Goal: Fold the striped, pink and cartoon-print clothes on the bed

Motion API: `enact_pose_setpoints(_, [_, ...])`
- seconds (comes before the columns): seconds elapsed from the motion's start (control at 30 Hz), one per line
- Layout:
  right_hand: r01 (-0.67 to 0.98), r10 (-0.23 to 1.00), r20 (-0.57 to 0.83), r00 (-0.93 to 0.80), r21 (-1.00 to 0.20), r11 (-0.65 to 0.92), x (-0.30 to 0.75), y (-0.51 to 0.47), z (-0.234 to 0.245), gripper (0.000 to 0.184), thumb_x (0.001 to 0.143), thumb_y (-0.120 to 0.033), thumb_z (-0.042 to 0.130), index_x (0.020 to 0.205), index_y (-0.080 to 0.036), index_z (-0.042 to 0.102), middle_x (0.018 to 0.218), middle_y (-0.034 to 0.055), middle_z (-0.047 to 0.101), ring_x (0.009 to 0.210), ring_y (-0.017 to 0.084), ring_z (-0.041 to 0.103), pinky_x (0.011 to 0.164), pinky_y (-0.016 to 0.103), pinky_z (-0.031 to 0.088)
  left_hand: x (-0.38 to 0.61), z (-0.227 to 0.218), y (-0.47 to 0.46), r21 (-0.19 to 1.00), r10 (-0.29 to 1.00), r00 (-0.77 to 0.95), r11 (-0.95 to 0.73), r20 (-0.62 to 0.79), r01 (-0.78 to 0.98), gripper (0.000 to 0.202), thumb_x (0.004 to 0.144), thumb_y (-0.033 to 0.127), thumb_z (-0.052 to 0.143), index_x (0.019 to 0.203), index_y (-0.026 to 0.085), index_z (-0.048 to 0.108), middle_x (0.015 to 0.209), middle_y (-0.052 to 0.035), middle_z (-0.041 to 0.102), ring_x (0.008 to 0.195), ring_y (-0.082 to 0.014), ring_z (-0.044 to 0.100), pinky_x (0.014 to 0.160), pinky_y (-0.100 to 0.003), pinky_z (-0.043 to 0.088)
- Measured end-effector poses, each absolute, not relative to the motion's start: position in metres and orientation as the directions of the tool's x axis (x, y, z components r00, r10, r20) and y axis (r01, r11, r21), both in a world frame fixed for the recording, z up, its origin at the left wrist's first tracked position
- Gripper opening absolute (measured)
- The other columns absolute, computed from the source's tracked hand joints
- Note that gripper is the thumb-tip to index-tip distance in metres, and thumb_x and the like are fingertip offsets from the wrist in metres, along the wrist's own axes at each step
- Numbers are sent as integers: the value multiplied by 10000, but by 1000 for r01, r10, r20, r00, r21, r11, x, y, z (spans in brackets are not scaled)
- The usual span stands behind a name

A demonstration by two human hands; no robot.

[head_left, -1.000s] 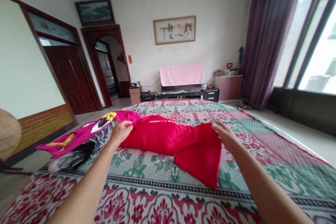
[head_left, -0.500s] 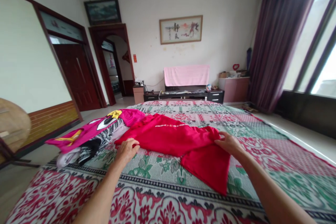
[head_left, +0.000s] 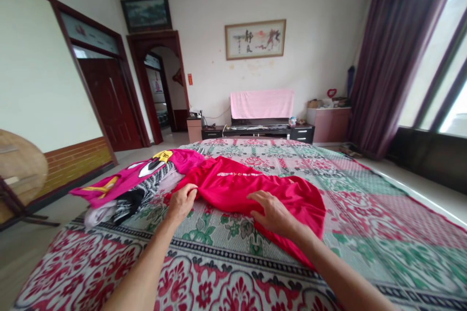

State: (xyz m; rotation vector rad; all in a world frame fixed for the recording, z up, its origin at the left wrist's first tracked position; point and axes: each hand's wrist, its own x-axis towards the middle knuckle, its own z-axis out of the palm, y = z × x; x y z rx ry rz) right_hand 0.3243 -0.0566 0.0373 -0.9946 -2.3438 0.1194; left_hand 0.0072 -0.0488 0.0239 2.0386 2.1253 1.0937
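A red shirt [head_left: 229, 187] with a line of white lettering lies spread, rumpled, on the patterned bedspread [head_left: 204, 233]. My left hand [head_left: 183, 199] pinches the shirt's near left edge between thumb and fingers, lifting it a little. Over the shirt's near middle is my right hand [head_left: 270, 209], its fingers apart and reaching toward the near edge; nothing shows gripped in it. The shirt's right part fans out beyond and beneath my right forearm.
Left of the shirt lies a heap of clothes: a pink garment [head_left: 131, 175] with a cartoon eye over a black-and-white one [head_left: 134, 204]. A low TV cabinet [head_left: 255, 131] stands past the bed's far edge. A round wooden tabletop [head_left: 22, 170] leans at far left.
My right hand has left the shirt's right end and moved left to its middle; the right end now lies more rounded. The left hand has shifted slightly up, pinching the edge.
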Motion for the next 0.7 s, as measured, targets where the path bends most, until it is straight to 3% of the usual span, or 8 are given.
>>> enact_pose_setpoints(0.1, [723, 744, 398, -536, -237, 649, 320, -57, 29, 264, 782, -174, 511, 1016, -180, 632, 956, 79, 643, 902, 198, 579, 810, 301, 434, 5, 21, -50, 381, 894, -75, -112, 442, 918, 272, 805, 218, 458, 988, 209, 660, 1011, -52, 693, 985, -195, 617, 907, -276, 429])
enact_pose_setpoints(0.2, [751, 761, 375, -530, -209, 626, 322, -53, 25, 188, 815, -157, 466, 847, -186, 650, 877, 61, 636, 827, 164, 572, 764, 255, 414, -3, 15, -50, 276, 887, -55, -84, 459, 957, 415, 689, 87, 497, 1071, 137, 650, 1106, -110, 659, 1086, -222, 571, 993, -295, 377])
enact_pose_setpoints(0.3, [749, 764, 403, -503, -239, 618, 323, -51, 26, 202, 837, -161, 439, 838, -178, 641, 844, 58, 643, 790, 153, 578, 733, 238, 402, -12, 14, -50, 260, 889, -113, -7, 444, 966, 388, 698, 105, 498, 1047, 112, 667, 1112, -139, 656, 1100, -243, 565, 1001, -316, 364])
enact_pose_setpoints(0.4, [698, 759, 419, -498, -325, 637, 327, -52, 36, 234, 858, -181, 408, 893, -169, 638, 779, 43, 653, 704, 140, 587, 669, 230, 395, -20, 25, -53, 387, 912, -245, 107, 328, 916, 305, 769, 212, 471, 962, 154, 700, 909, -98, 708, 929, -233, 635, 860, -314, 444])
enact_pose_setpoints(0.5, [629, 767, 392, -508, -439, 642, 335, -54, 57, 246, 857, -214, 409, 893, -163, 648, 700, 19, 639, 603, 118, 551, 583, 220, 373, -23, 43, -59, 663, 935, -283, 74, 213, 745, 309, 763, 286, 493, 974, 179, 693, 775, -35, 706, 783, -201, 650, 721, -281, 475])
enact_pose_setpoints(0.6, [567, 789, 295, -540, -565, 599, 344, -53, 74, 249, 843, -269, 431, 838, -169, 658, 659, -7, 613, 565, 104, 507, 530, 207, 355, -23, 56, -65, 913, 966, -226, -27, 129, 406, 363, 719, 387, 578, 987, 163, 677, 801, -31, 712, 720, -185, 648, 658, -273, 495])
enact_pose_setpoints(0.7, [558, 835, 280, -474, -638, 531, 350, -45, 73, 287, 840, -322, 417, 774, -171, 651, 631, -17, 590, 553, 104, 489, 505, 202, 342, -22, 53, -62, 977, 927, -347, -76, 143, 199, 487, 655, 443, 663, 1039, 144, 646, 875, -64, 713, 741, -186, 655, 672, -280, 512])
